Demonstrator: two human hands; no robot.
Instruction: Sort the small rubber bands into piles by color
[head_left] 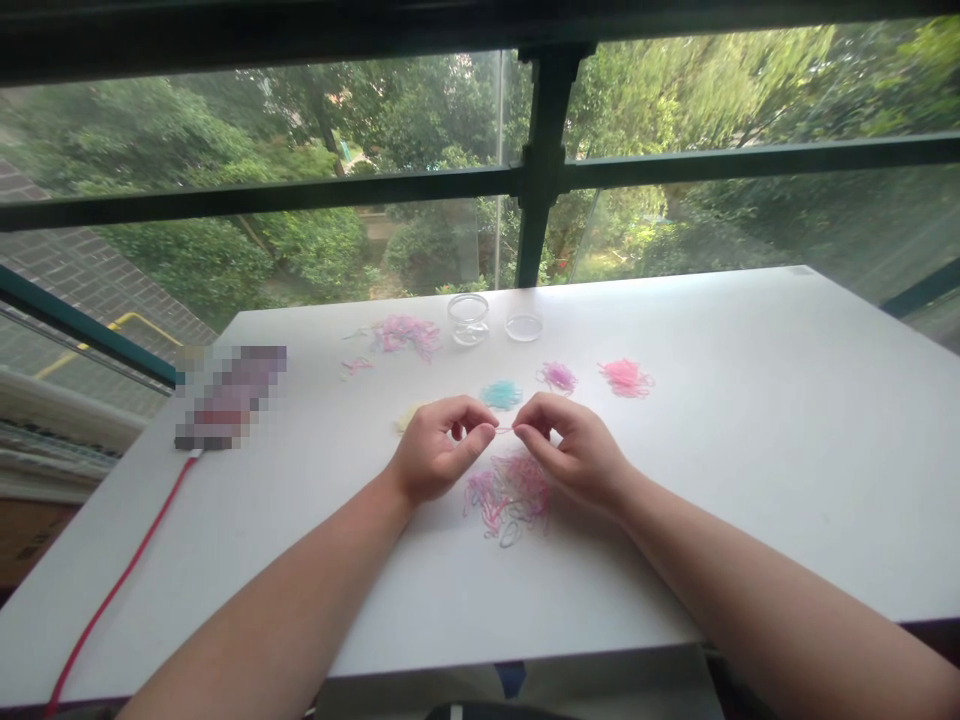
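Between my two hands a thin, pale rubber band (505, 430) is stretched a short way. My left hand (442, 448) pinches one end between thumb and forefinger. The other end sits in the pinch of my right hand (568, 446). Below them on the table lies a loose pile of mixed pink, purple and grey bands (510, 495). Just beyond my fingertips is a small heap of blue bands (501, 394). A yellow heap (407, 418) shows partly behind my left hand. Purple bands (557, 376) and pink bands (626, 378) lie in separate heaps farther right.
At the back of the white table (750, 480) stand a clear round jar (469, 320) and a clear lid (523, 327). Another mixed heap of bands (405, 335) lies left of them. A blurred-out device (232, 398) with a red cable (124, 570) rests at left. Windows rise behind.
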